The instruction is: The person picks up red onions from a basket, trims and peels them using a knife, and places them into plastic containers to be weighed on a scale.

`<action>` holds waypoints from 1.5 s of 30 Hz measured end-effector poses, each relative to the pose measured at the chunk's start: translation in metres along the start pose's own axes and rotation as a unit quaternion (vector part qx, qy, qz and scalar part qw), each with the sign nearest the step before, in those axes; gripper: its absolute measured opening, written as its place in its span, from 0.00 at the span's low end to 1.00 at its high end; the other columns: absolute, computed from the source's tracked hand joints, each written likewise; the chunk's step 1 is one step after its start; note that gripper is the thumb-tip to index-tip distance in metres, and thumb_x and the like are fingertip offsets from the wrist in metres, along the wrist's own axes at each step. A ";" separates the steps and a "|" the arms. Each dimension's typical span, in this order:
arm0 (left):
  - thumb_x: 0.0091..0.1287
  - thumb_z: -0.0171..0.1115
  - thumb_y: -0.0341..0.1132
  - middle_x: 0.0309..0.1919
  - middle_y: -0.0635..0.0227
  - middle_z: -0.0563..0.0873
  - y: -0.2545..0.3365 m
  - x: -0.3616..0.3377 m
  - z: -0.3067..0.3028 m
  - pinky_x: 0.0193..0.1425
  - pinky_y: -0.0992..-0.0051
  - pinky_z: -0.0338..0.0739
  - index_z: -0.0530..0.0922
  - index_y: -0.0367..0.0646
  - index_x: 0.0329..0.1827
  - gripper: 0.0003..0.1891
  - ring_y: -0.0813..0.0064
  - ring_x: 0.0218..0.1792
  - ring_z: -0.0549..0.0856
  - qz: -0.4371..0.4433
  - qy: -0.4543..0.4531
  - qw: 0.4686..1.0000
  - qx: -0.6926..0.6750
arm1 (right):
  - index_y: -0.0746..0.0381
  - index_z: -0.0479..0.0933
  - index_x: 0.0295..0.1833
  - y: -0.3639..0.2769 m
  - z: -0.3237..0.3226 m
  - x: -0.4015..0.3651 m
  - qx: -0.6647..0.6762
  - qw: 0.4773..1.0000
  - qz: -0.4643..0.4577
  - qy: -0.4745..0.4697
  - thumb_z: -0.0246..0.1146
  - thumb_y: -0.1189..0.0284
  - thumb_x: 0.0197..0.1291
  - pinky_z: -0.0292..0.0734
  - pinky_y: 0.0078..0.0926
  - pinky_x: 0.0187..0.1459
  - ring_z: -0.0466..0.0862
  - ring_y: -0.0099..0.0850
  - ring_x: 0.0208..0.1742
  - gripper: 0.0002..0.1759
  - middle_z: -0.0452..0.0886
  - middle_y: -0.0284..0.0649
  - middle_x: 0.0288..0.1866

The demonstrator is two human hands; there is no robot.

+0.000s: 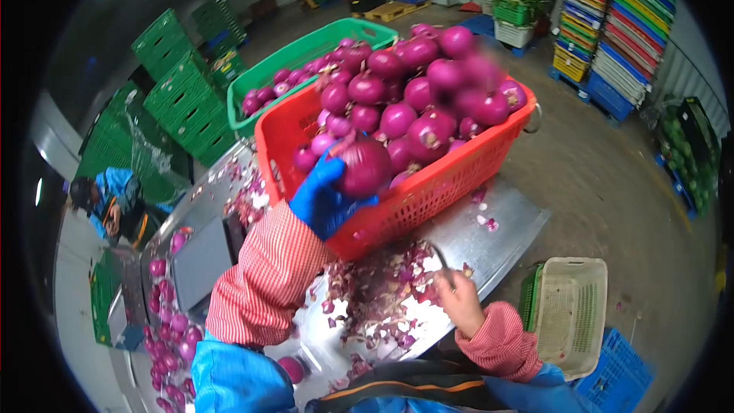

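My left hand, in a blue glove, grips a large red onion at the near left of a red basket. The basket stands on the metal table and is heaped with red onions. Low on the right, my bare right hand is closed round a knife, its thin dark curved blade pointing up and away from me; the handle is hidden in the fingers. Onion skins and white trimmings lie beneath, between my two hands.
Behind the red basket stands a green crate of onions. More onions lie along the left, where another person works. An off-white basket and a blue crate are at lower right. Stacked crates stand farther back.
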State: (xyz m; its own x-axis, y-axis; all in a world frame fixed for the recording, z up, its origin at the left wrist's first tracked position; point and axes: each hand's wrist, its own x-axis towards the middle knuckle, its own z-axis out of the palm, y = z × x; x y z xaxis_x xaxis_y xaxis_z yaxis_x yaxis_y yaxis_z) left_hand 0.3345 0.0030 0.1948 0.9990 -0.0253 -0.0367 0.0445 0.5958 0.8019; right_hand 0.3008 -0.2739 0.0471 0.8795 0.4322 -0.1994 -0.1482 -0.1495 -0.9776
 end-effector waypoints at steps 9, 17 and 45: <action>0.53 0.79 0.42 0.65 0.62 0.77 -0.077 -0.145 -0.022 0.73 0.63 0.69 0.65 0.39 0.73 0.45 0.66 0.66 0.77 0.014 0.037 0.994 0.102 | 0.61 0.80 0.48 -0.085 0.035 -0.001 -0.332 0.827 -0.455 -0.010 0.67 0.77 0.49 0.80 0.33 0.37 0.84 0.39 0.37 0.17 0.79 0.39 0.35; 0.53 0.78 0.42 0.63 0.60 0.78 -0.104 -0.204 -0.024 0.71 0.64 0.71 0.69 0.38 0.70 0.42 0.66 0.65 0.78 -0.002 0.077 0.996 0.036 | 0.61 0.80 0.49 -0.075 0.070 -0.008 -0.382 0.781 -0.491 -0.053 0.66 0.78 0.48 0.80 0.29 0.36 0.83 0.35 0.36 0.19 0.78 0.37 0.33; 0.52 0.78 0.42 0.64 0.56 0.77 -0.137 -0.217 -0.040 0.72 0.61 0.71 0.64 0.38 0.74 0.47 0.61 0.64 0.80 0.022 0.140 0.990 -0.009 | 0.59 0.79 0.43 -0.038 0.062 -0.020 -0.288 0.852 -0.420 -0.118 0.69 0.74 0.53 0.79 0.35 0.32 0.83 0.37 0.31 0.11 0.77 0.39 0.32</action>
State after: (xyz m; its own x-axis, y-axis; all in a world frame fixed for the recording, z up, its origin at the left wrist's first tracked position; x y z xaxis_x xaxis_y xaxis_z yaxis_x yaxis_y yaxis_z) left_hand 0.1117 -0.0414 0.0691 0.9602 0.2237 -0.1672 -0.0024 0.6054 0.7959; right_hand 0.2607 -0.2214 0.0835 0.4397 0.7585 0.4809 0.7957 -0.0807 -0.6002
